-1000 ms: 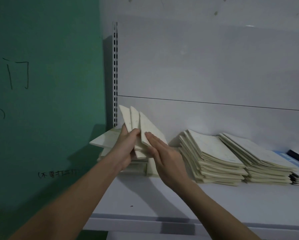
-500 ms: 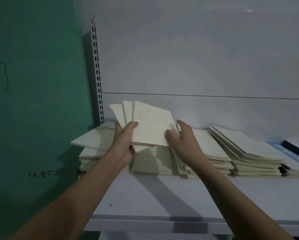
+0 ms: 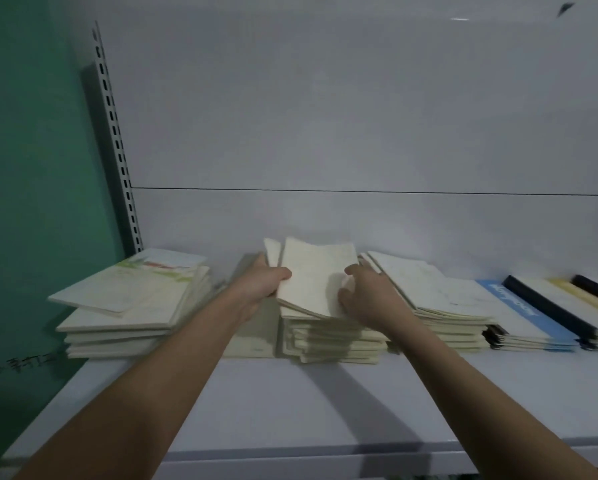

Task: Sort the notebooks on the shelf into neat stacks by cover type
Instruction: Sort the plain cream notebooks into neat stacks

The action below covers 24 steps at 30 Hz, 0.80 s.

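Note:
A small bunch of cream-covered notebooks (image 3: 316, 275) rests on top of the middle cream stack (image 3: 328, 341). My left hand (image 3: 261, 284) grips the bunch's left edge, thumb on the top cover. My right hand (image 3: 366, 292) holds its right edge, fingers curled under. To the left lies a skewed stack of pale notebooks with green and red marks (image 3: 131, 299). To the right sits another cream stack (image 3: 442, 306), then blue-covered notebooks (image 3: 529, 317) and black-spined ones (image 3: 564, 306).
The white shelf (image 3: 290, 403) has bare surface in front of the stacks, and its front edge runs along the bottom. A green wall (image 3: 31, 168) and a slotted upright (image 3: 117, 150) close off the left side. The white back panel stands behind the stacks.
Both hands have carried the fanned bunch of cream notebooks rightward and down from the air onto the middle stack. The view has shifted right, showing more stacks.

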Available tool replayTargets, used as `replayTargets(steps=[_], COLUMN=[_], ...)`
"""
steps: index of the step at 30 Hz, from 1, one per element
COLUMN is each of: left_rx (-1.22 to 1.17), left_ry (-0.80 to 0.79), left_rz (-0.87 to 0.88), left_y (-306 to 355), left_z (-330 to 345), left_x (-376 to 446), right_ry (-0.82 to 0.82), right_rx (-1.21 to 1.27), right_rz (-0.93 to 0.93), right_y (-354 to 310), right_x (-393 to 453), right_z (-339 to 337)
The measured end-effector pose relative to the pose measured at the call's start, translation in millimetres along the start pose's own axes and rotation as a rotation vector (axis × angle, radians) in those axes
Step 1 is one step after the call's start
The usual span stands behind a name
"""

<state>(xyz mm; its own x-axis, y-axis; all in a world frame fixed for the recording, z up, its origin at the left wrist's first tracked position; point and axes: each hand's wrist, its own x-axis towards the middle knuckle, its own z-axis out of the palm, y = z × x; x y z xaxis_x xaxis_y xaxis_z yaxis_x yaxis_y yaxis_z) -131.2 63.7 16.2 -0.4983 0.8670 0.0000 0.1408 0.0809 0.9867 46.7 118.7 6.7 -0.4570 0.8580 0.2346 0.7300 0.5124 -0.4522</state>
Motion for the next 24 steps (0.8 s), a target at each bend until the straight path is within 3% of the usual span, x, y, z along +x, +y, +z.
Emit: replayTargets(steps=[4, 8, 14, 21, 24], left_rx=[0.160, -0.006, 0.048, -0.095, -0.129], left_ry=[0.027, 0.026, -0.037, -0.128, -0.119], left_rz=[-0.013, -0.075, -0.083, -0.086, -0.069], left_y=[-9.1, -15.7, -16.1, -13.2, -13.5], left_z=[22.0, 24.7, 18.4, 21.5, 19.6], left_x=[12.9, 22.6, 26.4, 32.0, 22.2], right_ry=[-0.115, -0.118, -0.158, -0.217, -0.100], right_rx=[-0.113, -0.077, -0.109, -0.209, -0.299], right_rz=[-0.079, -0.096, -0.142, -0.106, -0.144], right_y=[14.3, 25.5, 31.7, 24.3, 17.2], right_x=[11.8, 16.3, 26.9, 36.8, 32.8], right_z=[12.2, 19.1, 21.0, 13.6, 9.8])
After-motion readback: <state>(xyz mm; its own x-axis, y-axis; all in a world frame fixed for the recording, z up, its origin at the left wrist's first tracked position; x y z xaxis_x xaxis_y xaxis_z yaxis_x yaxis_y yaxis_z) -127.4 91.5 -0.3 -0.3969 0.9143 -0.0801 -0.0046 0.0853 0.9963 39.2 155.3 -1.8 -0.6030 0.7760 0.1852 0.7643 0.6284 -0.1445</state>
